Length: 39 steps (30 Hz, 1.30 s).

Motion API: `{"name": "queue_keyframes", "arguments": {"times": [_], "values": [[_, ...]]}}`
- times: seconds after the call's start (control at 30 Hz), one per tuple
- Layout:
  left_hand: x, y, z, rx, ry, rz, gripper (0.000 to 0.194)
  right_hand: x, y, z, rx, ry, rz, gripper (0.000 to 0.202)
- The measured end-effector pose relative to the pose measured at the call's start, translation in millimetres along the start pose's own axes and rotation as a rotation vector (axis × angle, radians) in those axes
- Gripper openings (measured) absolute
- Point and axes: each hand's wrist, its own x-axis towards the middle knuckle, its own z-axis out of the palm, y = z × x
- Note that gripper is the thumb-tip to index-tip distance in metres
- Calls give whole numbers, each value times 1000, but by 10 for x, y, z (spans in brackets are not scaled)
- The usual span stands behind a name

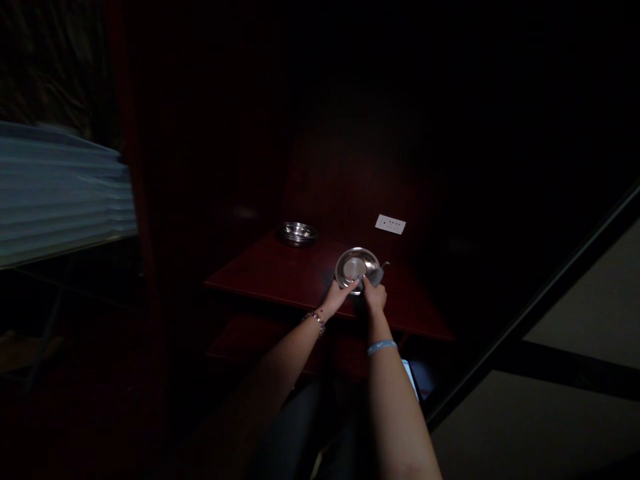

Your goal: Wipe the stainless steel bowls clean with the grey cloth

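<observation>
A round, shiny metal bowl (356,267) is held up over the dark red shelf, its inside turned towards me. My left hand (339,297) grips its near left rim, thumb over the edge. In my right hand (375,295) is a grey cloth (376,277), pressed against the bowl's near right side, with a thin loop sticking out to the right. The fingers beneath the bowl are hidden. Farther back on the left, stacked metal bowls (297,233) sit on the shelf.
The dark red shelf (265,277) has its front edge towards me. A white socket plate (391,224) is on the back wall. A lit screen (410,379) shows below, near my right forearm. Pale blue ridged material (60,190) stands at the left.
</observation>
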Motion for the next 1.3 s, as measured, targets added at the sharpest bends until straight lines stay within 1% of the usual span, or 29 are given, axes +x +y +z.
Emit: {"name": "queue_keyframes", "arguments": {"times": [0.13, 0.23, 0.3, 0.37, 0.43, 0.5, 0.57, 0.73, 0.9, 1.03, 1.17, 1.3], "values": [[-1, -20, -17, 27, 2, 25, 51, 5, -22, -10, 19, -13, 82, 58], [3, -28, -25, 43, 11, 24, 50, 1, -38, -26, 35, -21, 82, 57], [2, -20, -27, 39, 33, 23, 52, 2, -42, -31, 61, -35, 75, 60], [-6, 0, -29, 35, 65, 18, 52, 13, -38, -21, 110, -68, 61, 64], [-19, 27, -27, 36, 105, 11, 50, 35, -29, 6, 176, -117, 26, 63], [-33, 54, -21, 42, 145, 4, 46, 59, -18, 40, 235, -164, -32, 55], [-41, 72, -12, 45, 166, 4, 42, 74, -14, 68, 262, -179, -73, 46], [-14, 73, -9, 82, 166, 4, 34, 28, -45, 65, 220, -127, -72, 35], [21, 29, -36, 138, 202, -34, 28, -21, -64, 42, 221, -121, -47, 31], [-5, 9, -28, 152, 193, -39, 29, 24, -12, 37, 161, -88, -11, 28], [-26, 26, -14, 130, 171, -42, 33, 79, 60, 16, 104, -33, 23, 37], [-2, 16, -20, 133, 164, -58, 33, 85, 70, -3, 49, 17, 36, 43]]}}
